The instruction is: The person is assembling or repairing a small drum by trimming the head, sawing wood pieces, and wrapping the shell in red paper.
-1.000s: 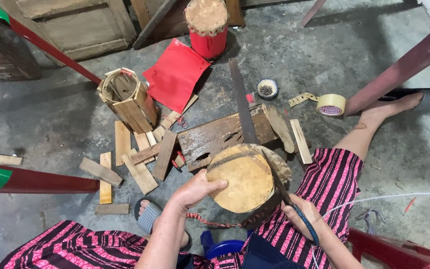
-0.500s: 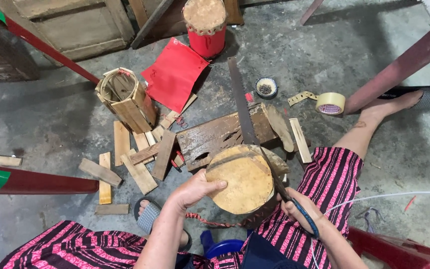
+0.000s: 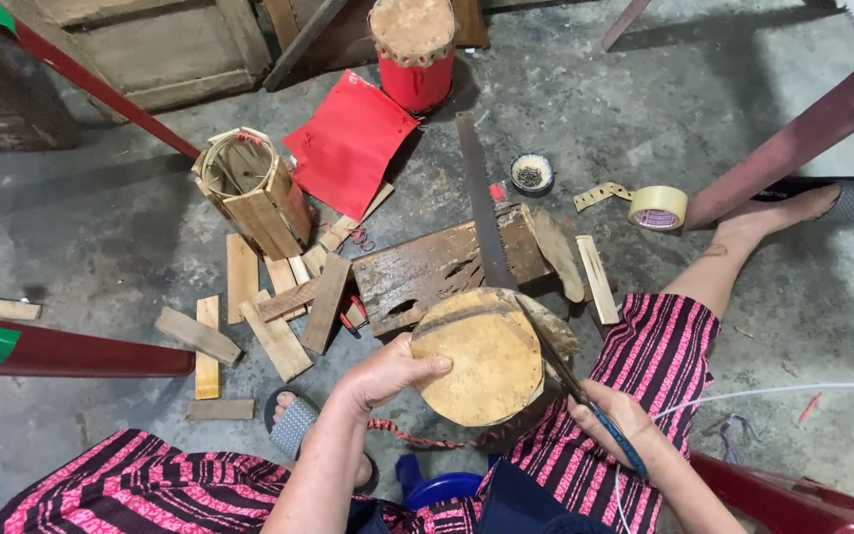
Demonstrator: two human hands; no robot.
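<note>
Bare grey concrete floor point(image 3: 724, 326) spreads below me, littered with wooden slats point(image 3: 274, 341), a hand saw point(image 3: 481, 203) and a tape roll point(image 3: 657, 207). Near centre, my left hand point(image 3: 387, 374) presses spread fingers on a small round drum point(image 3: 481, 356), while my right hand point(image 3: 617, 420) is clenched around a thin blue-handled tool point(image 3: 585, 415) at its right rim. I judge I am working the drum's edge; next calls for steady bracing.

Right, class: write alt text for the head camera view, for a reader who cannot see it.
A seated person's left hand steadies a round drum with a tan skin top while the right hand grips a blue-handled tool at its rim. Wooden slats, a saw and a tape roll lie on the concrete floor.
</note>
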